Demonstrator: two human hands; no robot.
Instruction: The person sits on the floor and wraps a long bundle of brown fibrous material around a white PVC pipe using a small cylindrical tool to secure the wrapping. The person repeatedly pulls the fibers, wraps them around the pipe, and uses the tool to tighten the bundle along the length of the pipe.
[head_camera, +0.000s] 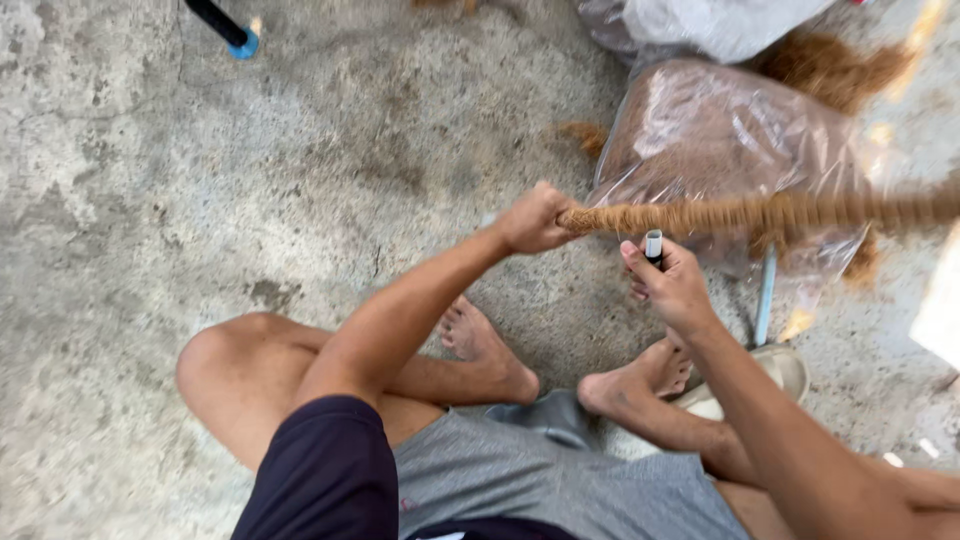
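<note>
Left hand (532, 218): fisted tight around end of twisted fibre rope (740, 213), knuckles up, arm stretched forward across the knees.
Right hand (672, 285): closed around small lighter (653, 245), white cap with dark body poking up above the thumb; just below the rope, just right of the left fist.
Rope position: runs level from left fist out to the right, past frame edge; passes directly over the lighter top, apart from it by a small gap.
Rope texture: coarse brown coir-like strands, tightly twisted, fuzzy with stray hairs along whole length; far part blurred.
Doing it well (judgement): keep rope taut and level from left fist; keep lighter upright under stray fuzz only, never held on one spot; keep left fingers clear of the lighter top; loose dry fibre and plastic close behind, so aim away from them.
Behind the rope: clear plastic bag (720, 140) stuffed with loose brown fibre, crinkled, glossy; more fibre spilling beyond it.
Beyond bag: second bag (720, 22), whitish, thin film.
Under right wrist: pale sandal (780, 368), light blue rod (766, 295) lying beside it.
Under both hands: bare feet, crossed legs, rough grey concrete floor (200, 170), mottled, cracked.
Far left of left arm: dark pole with blue tip (228, 26).
</note>
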